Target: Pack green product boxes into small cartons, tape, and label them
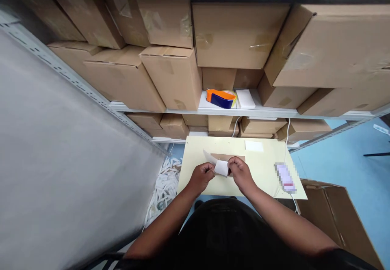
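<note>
My left hand (201, 175) and my right hand (239, 171) are both closed in a pinch on a small white label (221, 167), one at each side. A strip of backing paper (209, 156) curls up from its left end. The hands hover over a small flat brown cardboard parcel (227, 157) that lies on a pale yellow table (262, 168).
A white slip (254, 146) and a blurred device with a cable (285, 177) lie on the table. An orange and blue tape dispenser (221, 98) sits on a shelf among stacked cardboard boxes (170, 75). Paper scraps (163, 189) litter the floor at left. An open box (332, 217) stands at right.
</note>
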{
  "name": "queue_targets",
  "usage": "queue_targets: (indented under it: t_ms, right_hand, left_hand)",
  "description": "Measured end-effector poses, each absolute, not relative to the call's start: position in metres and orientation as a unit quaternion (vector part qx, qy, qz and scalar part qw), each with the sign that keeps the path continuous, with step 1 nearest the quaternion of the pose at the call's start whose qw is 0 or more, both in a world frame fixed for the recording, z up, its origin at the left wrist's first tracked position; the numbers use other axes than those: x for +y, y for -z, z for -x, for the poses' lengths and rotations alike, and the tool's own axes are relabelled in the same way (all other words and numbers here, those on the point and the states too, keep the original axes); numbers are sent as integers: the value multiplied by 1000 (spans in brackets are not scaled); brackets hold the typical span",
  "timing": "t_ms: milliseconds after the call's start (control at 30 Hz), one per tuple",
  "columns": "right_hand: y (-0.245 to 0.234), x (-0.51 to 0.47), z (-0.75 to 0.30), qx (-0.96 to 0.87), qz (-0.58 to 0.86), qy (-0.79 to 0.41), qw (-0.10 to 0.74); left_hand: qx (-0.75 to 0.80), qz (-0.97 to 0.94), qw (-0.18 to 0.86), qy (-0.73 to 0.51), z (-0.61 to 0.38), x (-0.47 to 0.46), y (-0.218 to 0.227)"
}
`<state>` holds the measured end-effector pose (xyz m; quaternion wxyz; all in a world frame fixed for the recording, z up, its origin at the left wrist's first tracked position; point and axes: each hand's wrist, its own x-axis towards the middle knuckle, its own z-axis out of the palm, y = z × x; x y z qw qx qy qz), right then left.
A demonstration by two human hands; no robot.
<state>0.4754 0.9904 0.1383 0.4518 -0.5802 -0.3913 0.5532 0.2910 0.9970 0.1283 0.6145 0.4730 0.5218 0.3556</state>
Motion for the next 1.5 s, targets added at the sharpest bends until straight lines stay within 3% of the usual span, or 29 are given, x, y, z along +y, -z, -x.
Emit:
queue_targets:
  t_ms: [367,867,1133,1233,1367,1500]
  right_hand:
    - [-135,995,-469,-384,582,-560,447]
    - [-133,990,-469,-408,615,-522,428]
    - [-133,983,-487,-379,624,-535,426]
    - [-132,978,-491,-377,623,-540,422]
    - [-132,975,-494,-372,623,-536,432]
    - [-133,972,-500,-401,612,-507,455]
  left_hand:
    - [640,-404,570,-318,-167,957,-75]
    - [750,-428,457,-213,-26,925,-39]
    - [844,-465,267,24,33,938,-12]
    - [855,-461,230,55,25,945,-9]
    - [811,-510,280,-60,-40,955,-22]
    - [661,-507,520,-191,-144,967,-48]
